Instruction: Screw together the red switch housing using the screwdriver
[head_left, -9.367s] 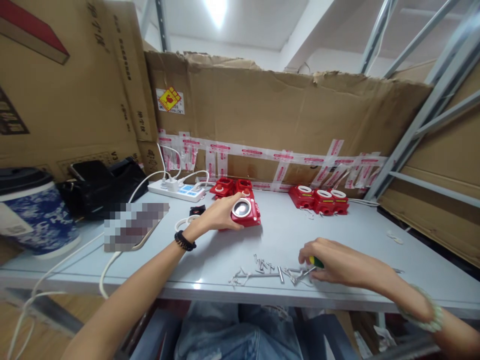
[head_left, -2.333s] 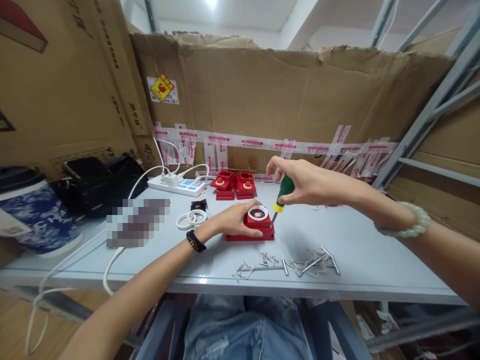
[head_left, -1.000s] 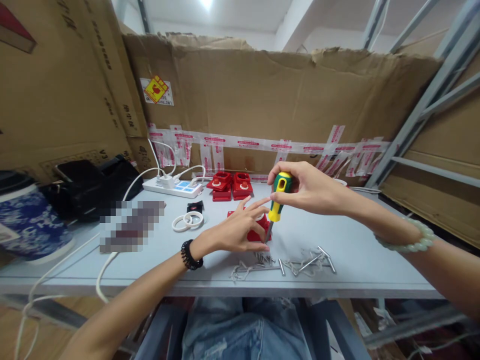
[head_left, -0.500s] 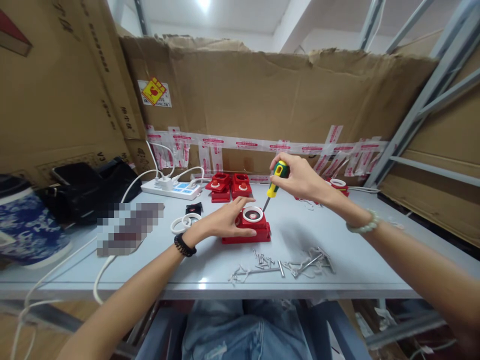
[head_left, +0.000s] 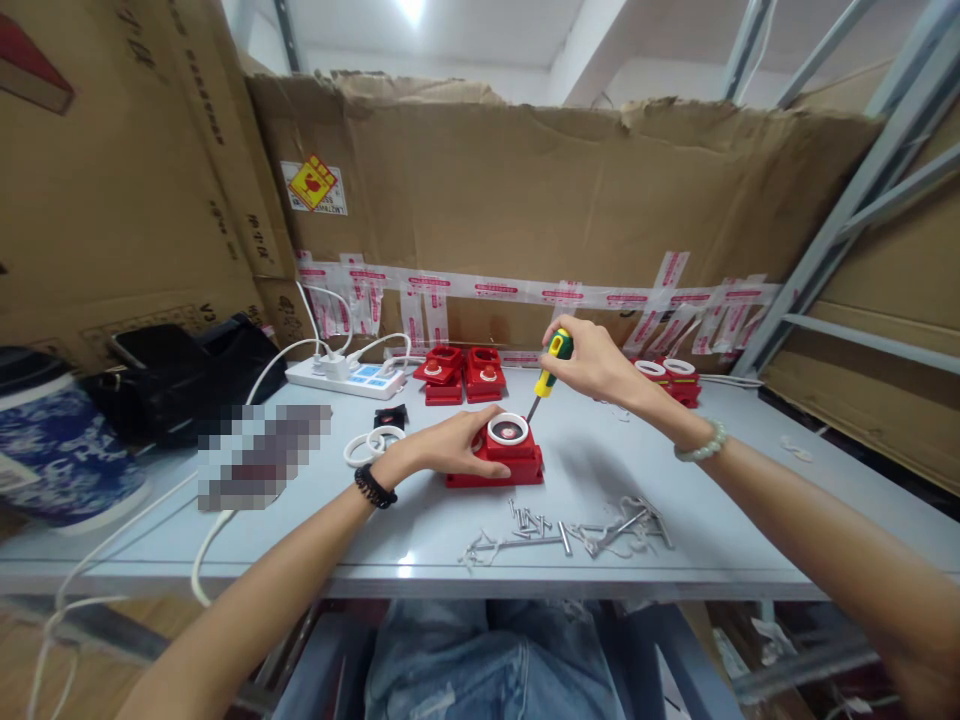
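We grip a red housing (head_left: 525, 463) with the left hand (head_left: 452, 446) and a screwdriver (head_left: 545, 381) with the right hand (head_left: 589, 358).
From the left, two white rings (head_left: 372, 441) overlap on the table (head_left: 720, 490); then our left hand clasps the housing's left side, mid-table, its white-rimmed window upward. Loose screws (head_left: 529, 520) lie in front. The screwdriver's shaft slants to the housing's back right; we cannot quite tell what its tip touches. Our right hand's fingers close on the green-and-yellow handle, with other red units (head_left: 679, 385) beyond.
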